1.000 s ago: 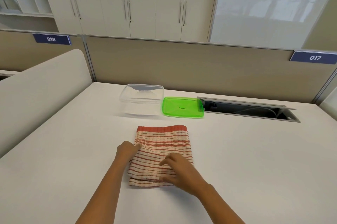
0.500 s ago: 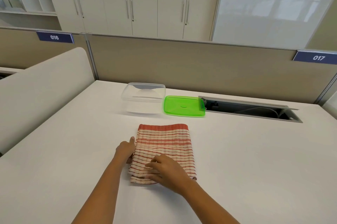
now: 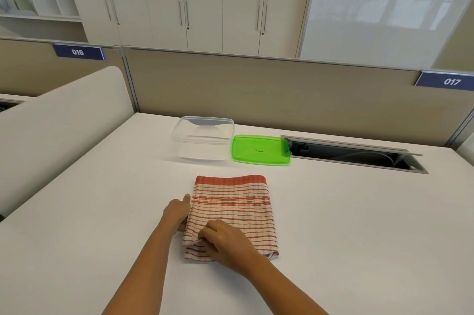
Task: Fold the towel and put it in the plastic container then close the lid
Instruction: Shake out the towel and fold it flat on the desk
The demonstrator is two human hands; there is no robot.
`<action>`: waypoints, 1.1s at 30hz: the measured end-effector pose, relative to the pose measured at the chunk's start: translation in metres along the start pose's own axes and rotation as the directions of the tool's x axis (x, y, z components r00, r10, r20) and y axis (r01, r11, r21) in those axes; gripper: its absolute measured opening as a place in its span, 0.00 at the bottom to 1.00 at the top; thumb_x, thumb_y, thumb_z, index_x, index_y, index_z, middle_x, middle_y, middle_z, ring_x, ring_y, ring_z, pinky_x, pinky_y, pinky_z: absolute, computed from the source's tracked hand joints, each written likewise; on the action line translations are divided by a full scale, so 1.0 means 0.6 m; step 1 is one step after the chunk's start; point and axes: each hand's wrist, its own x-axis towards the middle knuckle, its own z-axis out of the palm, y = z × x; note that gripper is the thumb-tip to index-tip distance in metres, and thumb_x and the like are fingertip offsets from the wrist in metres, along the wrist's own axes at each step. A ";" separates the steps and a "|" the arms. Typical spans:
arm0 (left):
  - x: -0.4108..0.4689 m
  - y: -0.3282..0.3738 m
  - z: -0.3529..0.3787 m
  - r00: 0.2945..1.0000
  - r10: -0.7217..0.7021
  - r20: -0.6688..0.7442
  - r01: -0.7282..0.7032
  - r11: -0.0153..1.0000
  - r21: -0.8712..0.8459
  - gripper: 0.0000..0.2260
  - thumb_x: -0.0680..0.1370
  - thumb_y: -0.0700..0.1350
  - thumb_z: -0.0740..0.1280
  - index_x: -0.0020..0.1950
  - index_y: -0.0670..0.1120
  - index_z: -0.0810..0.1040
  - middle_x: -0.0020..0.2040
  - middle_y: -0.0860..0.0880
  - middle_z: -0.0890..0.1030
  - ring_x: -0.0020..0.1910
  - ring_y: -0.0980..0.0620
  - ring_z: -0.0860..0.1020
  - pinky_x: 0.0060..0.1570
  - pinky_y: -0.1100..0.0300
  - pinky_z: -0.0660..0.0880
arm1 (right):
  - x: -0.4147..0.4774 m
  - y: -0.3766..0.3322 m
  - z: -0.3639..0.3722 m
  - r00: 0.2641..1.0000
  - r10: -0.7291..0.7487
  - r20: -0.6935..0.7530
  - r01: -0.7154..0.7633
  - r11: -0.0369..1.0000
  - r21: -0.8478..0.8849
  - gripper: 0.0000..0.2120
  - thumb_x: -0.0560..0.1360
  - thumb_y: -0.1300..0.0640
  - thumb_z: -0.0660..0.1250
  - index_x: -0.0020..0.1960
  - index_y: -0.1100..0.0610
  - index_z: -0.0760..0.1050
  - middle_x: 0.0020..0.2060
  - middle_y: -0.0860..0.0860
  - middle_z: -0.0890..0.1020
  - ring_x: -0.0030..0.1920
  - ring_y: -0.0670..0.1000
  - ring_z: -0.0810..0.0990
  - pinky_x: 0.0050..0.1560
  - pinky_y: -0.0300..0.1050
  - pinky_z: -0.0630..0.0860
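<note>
A red-and-white striped towel [image 3: 233, 207] lies folded into a rectangle on the white desk [image 3: 346, 225]. My left hand [image 3: 177, 212] holds its left edge, fingers tucked under the cloth. My right hand [image 3: 225, 242] pinches the near left corner of the towel, bunching the fabric there. Behind the towel stands a clear plastic container [image 3: 204, 137], open, with nothing inside. Its green lid [image 3: 260, 150] lies flat on the desk just to the right of it.
An open cable slot [image 3: 356, 155] is cut into the desk right of the lid. A beige partition [image 3: 256, 91] runs along the desk's far edge, and a curved white divider [image 3: 59, 122] borders the left side.
My right hand has slid left across the towel's near edge and closed on the near left corner. The left hand shifted slightly along the left edge.
</note>
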 end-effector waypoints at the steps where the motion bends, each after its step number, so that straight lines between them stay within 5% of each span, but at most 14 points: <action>1: 0.003 -0.001 0.000 1.000 0.003 -0.001 -0.003 1.000 0.001 0.24 0.80 0.57 0.50 0.59 0.39 0.74 0.55 0.39 0.80 0.53 0.42 0.80 0.56 0.47 0.78 | 0.000 -0.001 -0.006 0.999 -0.029 -0.026 0.029 1.000 0.009 0.10 0.77 0.57 0.61 0.55 0.59 0.76 0.48 0.55 0.81 0.45 0.53 0.79 0.40 0.45 0.78; 9: -0.010 0.006 0.005 0.999 0.043 -0.028 -0.041 0.996 0.083 0.19 0.80 0.52 0.55 0.52 0.38 0.75 0.51 0.39 0.82 0.49 0.42 0.81 0.55 0.49 0.79 | -0.022 -0.005 0.005 0.987 -0.073 0.144 0.068 0.997 0.038 0.15 0.77 0.54 0.61 0.61 0.58 0.76 0.53 0.56 0.80 0.51 0.55 0.77 0.48 0.48 0.77; 13: -0.017 0.012 0.012 0.991 0.126 -0.045 -0.115 0.973 0.199 0.13 0.80 0.49 0.58 0.51 0.40 0.75 0.49 0.42 0.80 0.44 0.47 0.77 0.50 0.55 0.78 | -0.024 0.004 -0.012 0.966 0.257 0.043 -0.260 0.957 0.130 0.31 0.76 0.36 0.44 0.60 0.53 0.77 0.56 0.51 0.80 0.55 0.49 0.76 0.53 0.38 0.72; 15: -0.024 0.014 0.017 0.982 0.176 -0.075 -0.154 0.960 0.235 0.13 0.79 0.47 0.60 0.56 0.39 0.75 0.53 0.42 0.81 0.45 0.48 0.77 0.46 0.58 0.74 | -0.028 0.032 -0.029 0.811 0.569 -0.133 -0.536 0.815 0.220 0.29 0.76 0.37 0.45 0.61 0.52 0.75 0.59 0.48 0.78 0.59 0.48 0.74 0.59 0.38 0.70; 17: -0.032 0.016 0.023 0.972 0.207 -0.114 -0.175 0.953 0.246 0.14 0.79 0.46 0.62 0.59 0.39 0.74 0.56 0.42 0.80 0.49 0.46 0.78 0.46 0.57 0.73 | -0.039 0.069 -0.044 0.571 0.803 -0.168 -0.772 0.596 0.222 0.19 0.78 0.45 0.57 0.65 0.52 0.70 0.63 0.51 0.74 0.63 0.50 0.70 0.63 0.43 0.69; 19: -0.040 0.018 0.028 0.965 0.221 -0.143 -0.181 0.952 0.247 0.15 0.78 0.46 0.63 0.59 0.38 0.75 0.56 0.41 0.81 0.52 0.44 0.80 0.48 0.56 0.75 | -0.054 0.092 -0.054 0.426 0.899 -0.101 -0.891 0.436 0.125 0.24 0.76 0.45 0.61 0.68 0.54 0.65 0.65 0.53 0.71 0.64 0.53 0.69 0.62 0.46 0.70; 21: -0.043 0.018 0.032 0.962 0.222 -0.158 -0.178 0.950 0.257 0.14 0.77 0.47 0.64 0.58 0.38 0.76 0.55 0.42 0.81 0.50 0.44 0.81 0.48 0.56 0.76 | -0.062 0.100 -0.053 0.357 0.933 -0.051 -0.928 0.361 0.095 0.29 0.75 0.41 0.62 0.69 0.55 0.62 0.64 0.53 0.71 0.64 0.52 0.70 0.61 0.45 0.71; 25: -0.036 0.020 0.032 0.974 0.172 -0.146 -0.139 0.967 0.213 0.12 0.77 0.46 0.64 0.52 0.39 0.79 0.50 0.41 0.83 0.39 0.48 0.78 0.42 0.58 0.75 | -0.059 0.101 -0.042 0.334 0.942 -0.030 -0.916 0.332 0.225 0.18 0.77 0.48 0.60 0.63 0.56 0.70 0.59 0.52 0.77 0.57 0.51 0.76 0.56 0.43 0.75; 29: -0.027 0.028 0.025 0.992 0.096 -0.084 -0.085 0.988 0.131 0.08 0.76 0.45 0.66 0.47 0.40 0.73 0.46 0.42 0.79 0.44 0.46 0.78 0.50 0.55 0.77 | -0.052 0.094 -0.064 0.299 0.952 -0.060 -0.901 0.303 0.311 0.15 0.79 0.51 0.58 0.61 0.57 0.73 0.56 0.54 0.78 0.52 0.52 0.80 0.52 0.44 0.77; 33: -0.030 0.030 0.030 0.992 0.117 -0.036 -0.114 0.991 0.063 0.10 0.77 0.47 0.63 0.50 0.40 0.76 0.52 0.41 0.82 0.47 0.46 0.80 0.51 0.54 0.77 | -0.036 0.085 -0.095 0.361 0.926 -0.112 -0.899 0.377 0.223 0.15 0.79 0.50 0.55 0.63 0.53 0.70 0.58 0.52 0.77 0.54 0.52 0.79 0.50 0.44 0.74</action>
